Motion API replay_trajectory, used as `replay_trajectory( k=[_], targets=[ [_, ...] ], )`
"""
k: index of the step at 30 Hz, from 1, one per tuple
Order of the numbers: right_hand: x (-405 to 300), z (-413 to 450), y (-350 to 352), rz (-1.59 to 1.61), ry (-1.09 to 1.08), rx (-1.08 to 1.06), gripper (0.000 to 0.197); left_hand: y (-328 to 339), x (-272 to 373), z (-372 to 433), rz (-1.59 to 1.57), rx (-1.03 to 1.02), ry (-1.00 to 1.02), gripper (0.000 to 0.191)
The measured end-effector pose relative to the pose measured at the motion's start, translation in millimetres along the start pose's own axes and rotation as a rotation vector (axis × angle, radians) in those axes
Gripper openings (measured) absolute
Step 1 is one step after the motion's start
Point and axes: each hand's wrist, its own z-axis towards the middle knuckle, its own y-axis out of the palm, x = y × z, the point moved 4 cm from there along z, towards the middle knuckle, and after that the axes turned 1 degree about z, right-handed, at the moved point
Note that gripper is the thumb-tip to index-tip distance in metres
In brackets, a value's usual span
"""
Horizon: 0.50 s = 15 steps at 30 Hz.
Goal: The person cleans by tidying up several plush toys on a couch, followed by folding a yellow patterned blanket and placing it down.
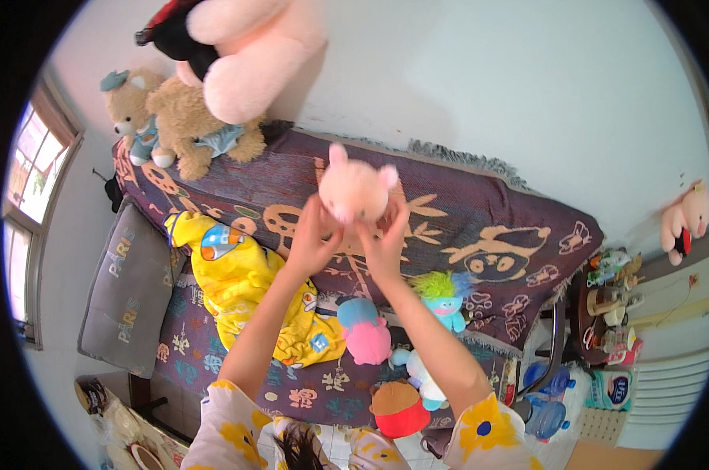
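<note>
A small pink plush pig (354, 191) is held up in front of the sofa back, its ears at the top. My left hand (314, 238) grips its left side and my right hand (386, 235) its right side, near the snout; its lower body is mostly hidden. Below, on the seat, lie a pink plush toy with a blue top (366, 332), a brown and red plush toy (398, 408), a blue and white plush toy (428, 382) partly behind my right forearm, and a turquoise troll doll (448, 308) with green and blue hair. A yellow patterned blanket (237, 282) lies crumpled at the left.
Two tan teddy bears (195, 120) sit along the sofa back, beside a large pink plush toy (260, 59). A grey cushion (125, 294) leans at the left end. At the right stand a round wooden table (579, 317) with many items and blue water bottles (545, 411).
</note>
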Motion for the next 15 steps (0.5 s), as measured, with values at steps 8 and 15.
replay_trajectory(
  k=[8, 15],
  targets=[
    [-7.9, 114.8, 89.2, -0.379, -0.282, -0.174, 0.043, -58.2, -30.6, 90.8, 0.508, 0.238, 0.158, 0.067],
    [33.7, 98.3, 92.9, -0.462, -0.187, -0.236, 0.043, -43.6, -58.2, 61.4, 0.363, 0.025, -0.044, 0.069]
  ],
)
